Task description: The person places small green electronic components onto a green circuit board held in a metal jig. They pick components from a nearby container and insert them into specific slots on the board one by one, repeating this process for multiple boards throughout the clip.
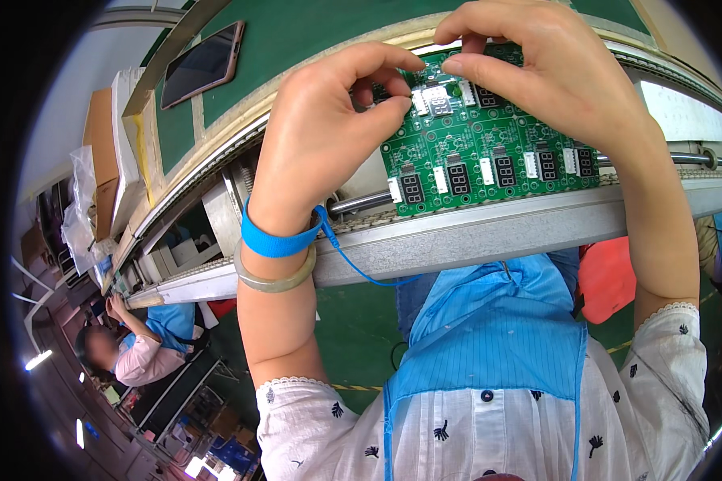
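left hand point(337, 112) + right hand point(545, 76) | thumbs apart from forefingers | over green circuit panel point(477, 136) | contact unclear

A: Which board point(480, 138) areas are obscured?
B: Upper corners: one behind the left hand point(321, 116), one behind the right hand point(541, 72).
A: Is a part gripped?
B: Indeterminate; anything between the fingertips point(398, 107) is hidden or too small.
A: Further limits?
B: Co-worker's head point(100, 349): blurred.

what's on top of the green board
White connectors and digit displays sit on the board. The left hand and right hand cover parts of its far side, so anything there is hidden.
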The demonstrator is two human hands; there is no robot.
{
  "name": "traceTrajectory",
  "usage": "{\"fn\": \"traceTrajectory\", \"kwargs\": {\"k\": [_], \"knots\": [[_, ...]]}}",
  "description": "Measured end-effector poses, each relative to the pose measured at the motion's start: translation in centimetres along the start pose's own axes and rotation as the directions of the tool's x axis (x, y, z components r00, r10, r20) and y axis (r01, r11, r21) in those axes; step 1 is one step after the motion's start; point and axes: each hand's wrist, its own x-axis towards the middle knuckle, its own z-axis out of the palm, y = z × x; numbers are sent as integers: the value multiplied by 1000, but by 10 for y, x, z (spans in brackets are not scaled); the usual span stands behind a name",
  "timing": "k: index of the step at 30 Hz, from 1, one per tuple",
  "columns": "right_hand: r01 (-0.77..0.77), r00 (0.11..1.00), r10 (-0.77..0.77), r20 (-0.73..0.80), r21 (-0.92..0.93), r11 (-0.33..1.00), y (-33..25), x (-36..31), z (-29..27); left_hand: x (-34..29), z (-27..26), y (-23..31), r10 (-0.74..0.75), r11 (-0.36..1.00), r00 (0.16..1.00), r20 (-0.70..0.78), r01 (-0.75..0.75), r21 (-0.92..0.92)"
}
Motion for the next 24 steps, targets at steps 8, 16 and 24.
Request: {"fn": "traceTrajectory", "kwargs": {"k": [8, 16, 24], "knots": [[112, 967, -99, -235, 39, 993, 12, 10, -14, 6, -10, 2, 17, 985, 986, -163, -45, -168], [128, 954, -223, -200, -404, 906, 42, 74, -52, 78, -28, 37, 264, 943, 925, -275, -187, 277], [95, 974, -200, -108, -604, 791, 52, 113, -32, 131, -12, 1, 449, 755, 854, -263, -206, 622]]}}
